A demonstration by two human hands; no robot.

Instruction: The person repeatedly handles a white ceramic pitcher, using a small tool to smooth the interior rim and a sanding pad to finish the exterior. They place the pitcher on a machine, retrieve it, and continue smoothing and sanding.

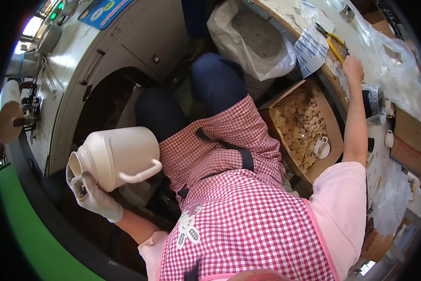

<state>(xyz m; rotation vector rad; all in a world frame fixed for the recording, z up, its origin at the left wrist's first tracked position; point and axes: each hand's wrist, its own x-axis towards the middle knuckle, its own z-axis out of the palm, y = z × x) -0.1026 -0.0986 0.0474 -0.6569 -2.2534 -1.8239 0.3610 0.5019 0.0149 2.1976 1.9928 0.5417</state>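
My left hand (91,194), in a pale work glove, holds a cream plastic jug body (126,152) by its open neck, with the thumb at the rim. The jug lies tilted on its side beside my left thigh, its mouth to the left and its looped handle toward me. My bare right hand (353,70) reaches out over the bench on the right. Its fingers are curled at the handle ends of yellow-handled pliers (333,42), whose dark jaws point away from me. A printed paper sheet (311,51) lies beside the pliers, hanging over the bench edge.
A cardboard box (334,110) by my right knee holds many flat cream discs and a small white ring-shaped part (322,148). Beyond stands a plastic-lined bin (280,61). Clear plastic bags (397,70) cover the right bench. A white-topped cabinet (74,61) stands left.
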